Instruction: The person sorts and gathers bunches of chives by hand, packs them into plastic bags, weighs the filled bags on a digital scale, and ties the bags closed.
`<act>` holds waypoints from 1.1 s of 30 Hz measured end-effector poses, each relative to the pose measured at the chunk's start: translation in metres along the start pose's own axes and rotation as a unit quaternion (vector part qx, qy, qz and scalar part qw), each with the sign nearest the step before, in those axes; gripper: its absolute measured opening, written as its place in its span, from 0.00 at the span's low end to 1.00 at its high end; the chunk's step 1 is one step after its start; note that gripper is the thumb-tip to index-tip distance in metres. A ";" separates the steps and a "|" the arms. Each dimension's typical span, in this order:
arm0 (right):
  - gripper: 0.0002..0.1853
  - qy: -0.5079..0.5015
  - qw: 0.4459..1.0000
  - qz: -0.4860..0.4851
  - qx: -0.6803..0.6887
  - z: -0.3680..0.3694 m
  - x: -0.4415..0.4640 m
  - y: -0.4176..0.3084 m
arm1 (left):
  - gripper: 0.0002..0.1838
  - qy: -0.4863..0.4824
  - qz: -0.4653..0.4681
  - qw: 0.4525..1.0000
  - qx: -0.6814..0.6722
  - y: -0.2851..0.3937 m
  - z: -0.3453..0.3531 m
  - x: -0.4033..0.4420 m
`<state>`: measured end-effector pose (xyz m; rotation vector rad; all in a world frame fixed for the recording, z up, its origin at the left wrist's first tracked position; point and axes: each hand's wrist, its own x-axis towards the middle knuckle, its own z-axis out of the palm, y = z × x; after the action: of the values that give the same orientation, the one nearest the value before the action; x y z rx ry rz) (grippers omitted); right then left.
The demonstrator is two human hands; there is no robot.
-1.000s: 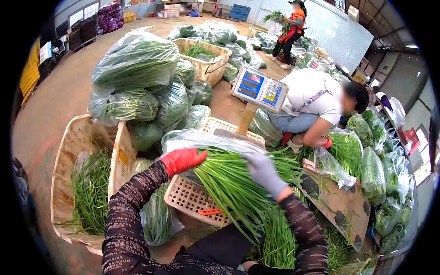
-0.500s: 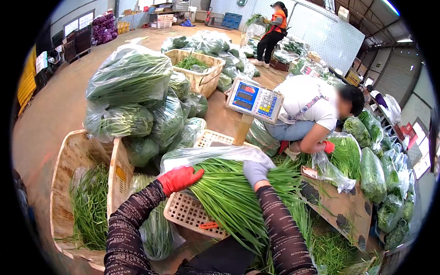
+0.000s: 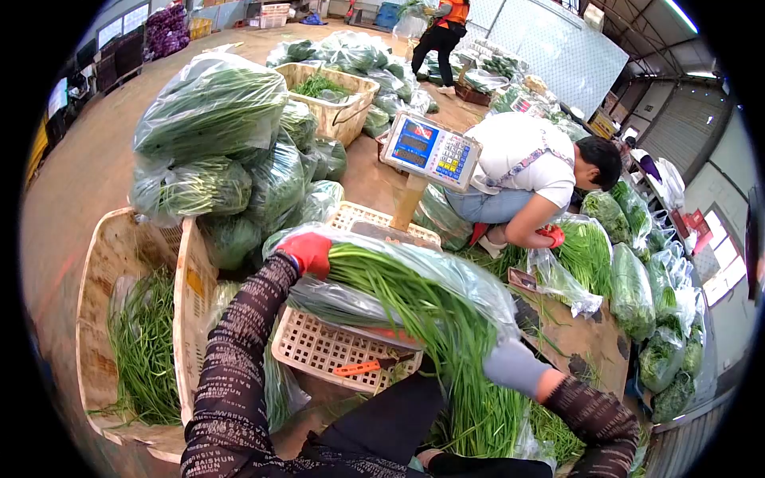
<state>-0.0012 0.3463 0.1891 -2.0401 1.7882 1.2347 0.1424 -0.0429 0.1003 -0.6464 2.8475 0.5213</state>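
Note:
A clear plastic bag (image 3: 470, 288) lies across the upturned basket, with long green garlic chives (image 3: 398, 283) partly inside it. Their leafy ends spill out to the lower right. My left hand (image 3: 309, 253), in a red glove, is closed on the bag and chives at the far left end. My right hand (image 3: 514, 366), in a grey glove and slightly blurred, is closed at the bag's mouth beside the hanging leaves. An orange-handled knife (image 3: 358, 368) rests on the white plastic basket (image 3: 307, 346) below the bag.
A digital scale (image 3: 430, 151) stands just beyond. To the left is a large crate (image 3: 187, 319) of loose greens, with filled bags (image 3: 215, 111) stacked behind it. A crouching person (image 3: 530, 163) handles greens at right, near a board (image 3: 586, 342). Another person stands farther back.
My right hand has moved right and down from the top of the chives to the bag's mouth. The bag now covers more of the chives, and my left hand has shifted to their end.

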 end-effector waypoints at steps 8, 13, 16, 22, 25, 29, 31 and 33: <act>0.07 0.364 0.911 0.187 -0.050 -0.056 -0.062 0.075 | 0.27 0.071 0.060 0.994 0.060 -0.008 0.005 0.008; 0.02 0.377 0.903 0.200 -0.047 -0.051 -0.050 0.103 | 0.41 0.110 0.224 0.966 0.063 -0.026 -0.036 -0.020; 0.03 0.440 0.879 0.180 -0.030 -0.049 -0.044 0.098 | 0.31 0.143 0.108 0.983 0.029 -0.042 -0.059 -0.032; 0.03 0.461 0.822 0.263 -0.208 -0.053 -0.052 0.139 | 0.14 0.421 0.148 0.881 0.157 -0.016 -0.126 -0.056; 0.02 0.400 0.839 0.342 -0.138 -0.086 -0.068 0.145 | 0.15 0.467 0.129 0.859 0.165 0.015 -0.160 -0.074; 0.02 0.463 0.804 0.359 -0.105 -0.066 -0.052 0.147 | 0.31 0.354 0.192 0.896 0.187 0.002 -0.149 -0.076; 0.02 0.428 0.858 0.276 -0.070 -0.046 -0.040 0.141 | 0.41 0.206 0.135 0.958 0.149 -0.001 -0.139 -0.072; 0.02 0.412 0.866 0.277 -0.062 -0.043 -0.035 0.132 | 0.41 0.204 0.101 0.953 0.201 0.010 -0.135 -0.078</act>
<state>-0.0956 0.3107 0.2911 -2.4320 2.8966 0.5522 0.1952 -0.0551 0.2464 -0.4278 3.2782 -0.2030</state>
